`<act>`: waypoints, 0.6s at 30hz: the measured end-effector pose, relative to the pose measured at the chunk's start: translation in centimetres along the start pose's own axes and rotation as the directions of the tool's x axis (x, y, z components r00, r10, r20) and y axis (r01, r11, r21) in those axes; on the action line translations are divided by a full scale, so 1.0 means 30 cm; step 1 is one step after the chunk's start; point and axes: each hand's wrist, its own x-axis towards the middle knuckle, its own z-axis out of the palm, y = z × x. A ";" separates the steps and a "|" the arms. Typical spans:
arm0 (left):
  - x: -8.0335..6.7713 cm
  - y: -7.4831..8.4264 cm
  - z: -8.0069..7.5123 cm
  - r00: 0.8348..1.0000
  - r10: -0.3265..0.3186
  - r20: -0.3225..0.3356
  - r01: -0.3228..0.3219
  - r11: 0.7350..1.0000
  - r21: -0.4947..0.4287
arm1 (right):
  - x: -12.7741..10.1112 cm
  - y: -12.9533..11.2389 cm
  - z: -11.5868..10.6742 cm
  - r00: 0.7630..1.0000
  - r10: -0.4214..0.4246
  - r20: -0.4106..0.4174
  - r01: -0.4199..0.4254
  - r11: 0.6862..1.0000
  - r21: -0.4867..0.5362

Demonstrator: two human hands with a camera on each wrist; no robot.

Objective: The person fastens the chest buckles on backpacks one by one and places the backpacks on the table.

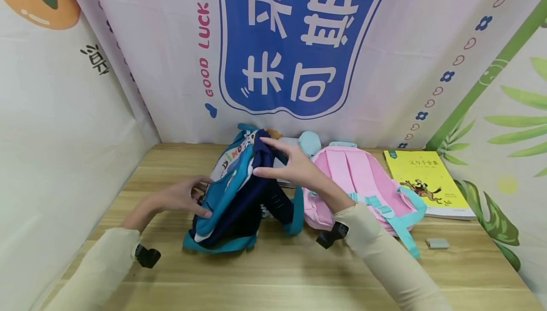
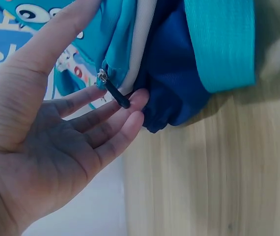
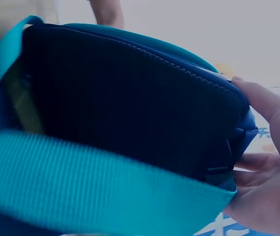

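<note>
Right hand (image 1: 295,166) steadies blue backpack (image 1: 239,192) — upright, top toward wall.

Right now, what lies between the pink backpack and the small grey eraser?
Only bare wooden table between the pink backpack and grey eraser, seen in the head view.

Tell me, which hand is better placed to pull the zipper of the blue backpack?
The left hand, probably: its fingertips already touch the black zipper pull. The right hand grips the top of the blue backpack, steadying it.
</note>
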 end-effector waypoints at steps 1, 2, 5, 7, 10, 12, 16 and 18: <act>0.005 0.004 0.005 1.000 0.008 0.000 -0.008 1.000 -0.001 | 0.003 -0.009 -0.006 1.000 -0.005 0.002 0.005 1.000 -0.009; 0.010 0.008 0.011 1.000 0.017 0.000 -0.017 1.000 -0.001 | 0.006 -0.017 -0.011 1.000 -0.010 0.003 0.010 1.000 -0.017; 0.020 0.018 0.028 0.999 0.040 -0.013 -0.040 0.999 0.003 | 0.016 -0.038 -0.023 1.000 -0.031 0.003 0.031 0.999 -0.033; 0.025 0.018 0.037 0.998 0.057 -0.020 -0.057 0.998 0.005 | 0.022 -0.050 -0.027 0.999 -0.047 0.004 0.047 0.998 -0.040; 0.031 0.016 0.050 0.997 0.077 -0.028 -0.078 0.997 -0.016 | 0.031 -0.068 -0.030 0.997 -0.074 0.010 0.075 0.996 -0.044; 0.035 0.012 0.059 0.995 0.101 -0.026 -0.102 0.994 -0.048 | 0.037 -0.081 -0.030 0.996 -0.090 0.014 0.091 0.995 -0.046; 0.052 0.009 0.083 0.990 0.142 -0.027 -0.144 0.980 -0.138 | 0.050 -0.115 -0.028 0.992 -0.121 0.019 0.122 0.990 -0.066; 0.064 0.009 0.098 0.988 0.155 -0.024 -0.157 0.970 -0.188 | 0.055 -0.134 -0.026 0.990 -0.143 0.019 0.144 0.986 -0.087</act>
